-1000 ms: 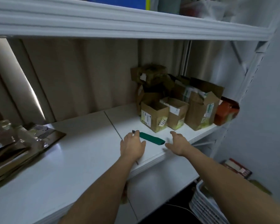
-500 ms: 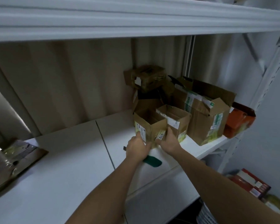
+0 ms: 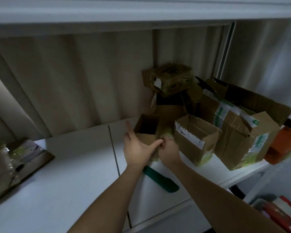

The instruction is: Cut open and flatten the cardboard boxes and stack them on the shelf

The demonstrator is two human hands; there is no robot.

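My left hand (image 3: 138,153), fingers spread, braces the small open brown cardboard box (image 3: 147,132); my right hand (image 3: 169,153) pinches its near corner. Uncut boxes stand right; flattened cardboard (image 3: 22,158) far left; green-handled cutter (image 3: 160,179) below.

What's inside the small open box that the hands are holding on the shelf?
Nothing shows inside the small open box: only bare, shadowed cardboard walls. Its bottom is too dark to tell. The left hand and right hand cover its near lower side.
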